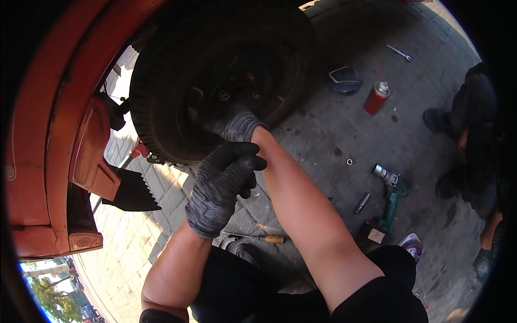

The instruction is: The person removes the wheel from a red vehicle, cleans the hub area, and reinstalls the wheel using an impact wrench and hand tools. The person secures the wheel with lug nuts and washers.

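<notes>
My right hand [240,125], in a grey knit glove, reaches into the dark hub of a wheel [148,102] with a black tyre. Its fingers are lost in the shadow there, so I cannot see what they touch. Just below the right wrist is my left hand [222,183], in a grey glove with dark fingertips. Those fingers are bent inward and closed. Whatever they hold, if anything, is hidden. Bare metal studs or nuts [224,96] glint faintly inside the wheel.
Red vehicle bodywork [81,102] fills the left. On the paving at right lie a spray can [376,99], a wrench [398,52], a nut [349,161], a socket [363,202] and a teal cordless impact wrench [392,204]. A screwdriver [274,239] lies below. Another person [474,124] crouches at right.
</notes>
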### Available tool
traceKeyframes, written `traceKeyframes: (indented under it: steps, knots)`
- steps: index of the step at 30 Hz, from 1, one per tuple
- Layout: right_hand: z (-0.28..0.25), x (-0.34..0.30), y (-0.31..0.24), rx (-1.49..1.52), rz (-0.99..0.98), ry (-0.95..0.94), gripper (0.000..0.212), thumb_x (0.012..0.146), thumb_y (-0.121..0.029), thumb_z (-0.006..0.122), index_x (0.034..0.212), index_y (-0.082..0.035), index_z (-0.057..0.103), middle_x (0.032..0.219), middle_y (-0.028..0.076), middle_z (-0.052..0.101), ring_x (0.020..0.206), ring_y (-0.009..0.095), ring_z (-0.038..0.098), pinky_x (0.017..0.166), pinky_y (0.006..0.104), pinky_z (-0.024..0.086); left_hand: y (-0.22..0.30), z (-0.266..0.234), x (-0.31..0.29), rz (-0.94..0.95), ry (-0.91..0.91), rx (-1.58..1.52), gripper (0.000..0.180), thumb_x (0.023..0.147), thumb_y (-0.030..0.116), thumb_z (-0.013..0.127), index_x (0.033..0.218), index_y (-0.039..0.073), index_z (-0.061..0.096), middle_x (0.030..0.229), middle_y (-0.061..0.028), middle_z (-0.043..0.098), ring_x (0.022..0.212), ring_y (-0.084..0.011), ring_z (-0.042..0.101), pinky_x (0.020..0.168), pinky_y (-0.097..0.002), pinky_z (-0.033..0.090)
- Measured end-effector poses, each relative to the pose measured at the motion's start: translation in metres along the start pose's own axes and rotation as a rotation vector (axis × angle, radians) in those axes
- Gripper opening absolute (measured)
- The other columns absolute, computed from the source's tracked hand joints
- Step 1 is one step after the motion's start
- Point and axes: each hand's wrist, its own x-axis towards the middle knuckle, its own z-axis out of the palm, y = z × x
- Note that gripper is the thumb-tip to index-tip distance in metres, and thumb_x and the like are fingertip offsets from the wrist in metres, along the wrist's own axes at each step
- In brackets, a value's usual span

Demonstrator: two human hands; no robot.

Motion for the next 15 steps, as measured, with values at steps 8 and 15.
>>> traceKeyframes:
  steps: [8,15]
  knots:
    - [-0.018,-0.007,0.004,0.059,-0.044,-0.048,0.040,0.082,-0.033,0.062,0.105,-0.001,0.064,0.107,0.022,0.064,0.101,0.036,0.060,0.086,0.0403,0.050,-0.014,-0.019,0.016,-0.012,0.131,-0.142,0.030,0.084,0.007,0.060,0.114,0.001,0.058,0.090,-0.0069,0.063,0.071,-0.0137,0.057,0.058,-0.0263,0.047]
    - [-0.008,-0.036,0.073,0.197,-0.021,-0.073,0.030,0.080,-0.021,0.066,0.105,-0.005,0.066,0.095,0.015,0.068,0.081,0.025,0.066,0.073,0.0357,0.052,-0.033,-0.056,0.035,0.525,0.213,1.157,0.031,0.076,0.010,0.075,0.103,0.003,0.063,0.094,-0.0118,0.067,0.090,-0.0234,0.066,0.075,-0.0341,0.054]
